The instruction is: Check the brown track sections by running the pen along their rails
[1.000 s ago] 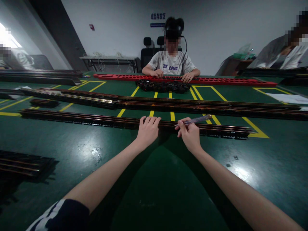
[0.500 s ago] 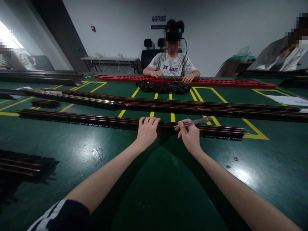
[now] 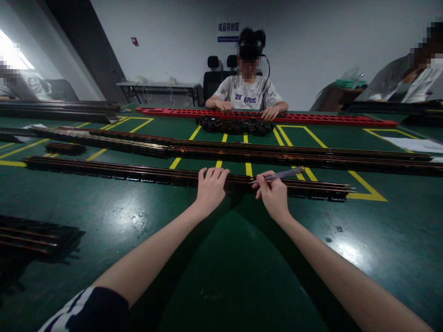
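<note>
A long black strip with copper-coloured rails (image 3: 155,174) lies across the table in front of me. My left hand (image 3: 211,189) grips it near the middle, fingers bent over its far edge; the thumb is hidden. To the right, my right hand (image 3: 273,193) is closed around a screwdriver (image 3: 286,174) with a clear purplish handle. Its handle end points up and right, while the thin metal tip points left at the strip. Whether the tip touches the strip, I cannot tell.
Behind lie more long railed strips (image 3: 311,159). A dark stack of strips (image 3: 31,237) is at the near left. Across the green table (image 3: 114,207), a person (image 3: 247,90) has both hands at a red slotted frame (image 3: 328,119), beside a dark heap of parts (image 3: 235,125).
The strip under my hands has slid slightly to the left, and my left hand has shifted a little left too. The screwdriver stays in my right hand, almost unmoved.
</note>
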Demonstrator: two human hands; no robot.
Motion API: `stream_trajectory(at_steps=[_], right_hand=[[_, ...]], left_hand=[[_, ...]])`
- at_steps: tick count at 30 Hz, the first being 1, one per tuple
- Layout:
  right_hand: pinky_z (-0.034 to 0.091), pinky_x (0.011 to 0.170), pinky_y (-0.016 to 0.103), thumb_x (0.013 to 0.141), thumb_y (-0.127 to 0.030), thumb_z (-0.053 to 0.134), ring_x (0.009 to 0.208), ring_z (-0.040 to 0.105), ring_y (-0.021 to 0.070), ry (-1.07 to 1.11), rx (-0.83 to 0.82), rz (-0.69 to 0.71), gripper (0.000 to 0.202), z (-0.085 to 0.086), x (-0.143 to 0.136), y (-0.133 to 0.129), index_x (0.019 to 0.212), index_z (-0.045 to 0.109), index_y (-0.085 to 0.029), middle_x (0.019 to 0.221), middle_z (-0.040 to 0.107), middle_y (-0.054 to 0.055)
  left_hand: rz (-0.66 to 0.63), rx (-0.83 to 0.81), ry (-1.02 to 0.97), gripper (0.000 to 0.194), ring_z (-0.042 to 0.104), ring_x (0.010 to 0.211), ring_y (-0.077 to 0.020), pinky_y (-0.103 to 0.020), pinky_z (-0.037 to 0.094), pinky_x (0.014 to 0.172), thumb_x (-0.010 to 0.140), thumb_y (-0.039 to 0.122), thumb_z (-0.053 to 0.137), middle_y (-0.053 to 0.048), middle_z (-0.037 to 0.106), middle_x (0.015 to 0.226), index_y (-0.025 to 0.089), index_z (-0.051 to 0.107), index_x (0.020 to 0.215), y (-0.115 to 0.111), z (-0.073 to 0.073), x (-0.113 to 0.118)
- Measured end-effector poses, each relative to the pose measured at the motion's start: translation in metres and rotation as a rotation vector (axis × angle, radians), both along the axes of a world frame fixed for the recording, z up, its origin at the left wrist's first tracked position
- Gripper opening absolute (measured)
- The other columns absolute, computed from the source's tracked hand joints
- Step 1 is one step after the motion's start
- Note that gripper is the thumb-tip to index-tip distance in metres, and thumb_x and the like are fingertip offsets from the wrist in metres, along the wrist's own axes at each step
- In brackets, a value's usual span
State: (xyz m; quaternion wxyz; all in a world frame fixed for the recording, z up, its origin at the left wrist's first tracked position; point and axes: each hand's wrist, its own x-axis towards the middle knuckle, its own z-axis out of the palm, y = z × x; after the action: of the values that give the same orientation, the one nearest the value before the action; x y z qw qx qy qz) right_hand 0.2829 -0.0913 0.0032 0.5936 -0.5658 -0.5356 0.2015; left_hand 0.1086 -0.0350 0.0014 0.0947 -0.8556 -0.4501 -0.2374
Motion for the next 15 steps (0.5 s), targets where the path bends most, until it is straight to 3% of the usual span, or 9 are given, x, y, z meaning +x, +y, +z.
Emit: stream_trajectory(at_steps=[7,15], right_hand=[[0.043,0.039,0.021,0.088,-0.051,0.053,0.04,0.053,0.0089,0.008,0.041,-0.028,0.034,0.0,0.0003,-0.0019,0.079,0.053,-0.019,0.063,0.063,0.0],[0.044,0.04,0.021,0.086,-0.053,0.055,0.04,0.054,0.0093,0.011,-0.004,0.013,0.035,-0.0012,0.0013,-0.0004,0.079,0.053,-0.018,0.065,0.066,0.001]], left_hand=[[0.04,-0.026,-0.034,0.048,0.055,0.116,-0.0263,-0.052,0.03,0.107,0.082,0.0,0.038,-0.007,0.066,0.121,0.021,0.06,0.119,0.0009,0.0,-0.0007],[-0.028,-0.081,-0.07,0.044,0.055,0.117,-0.0237,-0.049,0.03,0.109,0.085,0.003,0.035,-0.009,0.065,0.122,0.018,0.06,0.119,0.0002,0.0044,-0.0026]])
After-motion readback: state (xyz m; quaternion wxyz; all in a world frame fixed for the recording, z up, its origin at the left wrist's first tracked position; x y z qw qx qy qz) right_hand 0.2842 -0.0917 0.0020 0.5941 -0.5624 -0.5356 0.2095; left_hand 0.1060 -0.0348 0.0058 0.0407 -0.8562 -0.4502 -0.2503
